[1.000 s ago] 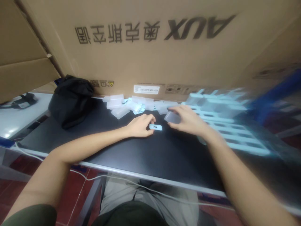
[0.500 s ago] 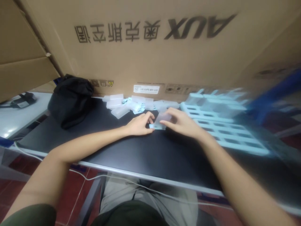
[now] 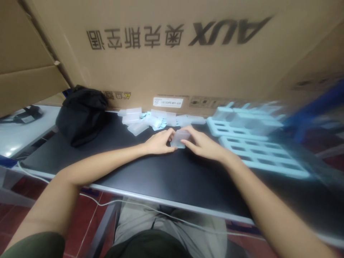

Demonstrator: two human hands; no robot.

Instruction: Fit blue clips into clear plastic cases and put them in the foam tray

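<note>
A small frosted, see-through plastic cup (image 3: 179, 139) is held between both hands just above the black table (image 3: 161, 175). My left hand (image 3: 159, 142) grips its left end, thumb in front and fingers curled behind. My right hand (image 3: 202, 144) pinches the right side between thumb and forefinger. The light blue piece at the cup's left end is now mostly hidden. Behind the hands lies a loose row of similar frosted cups (image 3: 137, 126), with several small light blue pieces (image 3: 158, 122) among them.
To the right lie light blue racks with rectangular holes; the rear rack (image 3: 215, 125) bears several frosted cups, the front rack (image 3: 264, 154) shows open holes. A black cloth bag (image 3: 80, 116) sits at left. A large cardboard box (image 3: 150, 71) stands behind. A white cable (image 3: 99, 203) hangs along the front edge.
My right hand has moved left with the frosted cup, bringing it over the light blue piece at my left fingers. My left hand stays almost in place.
</note>
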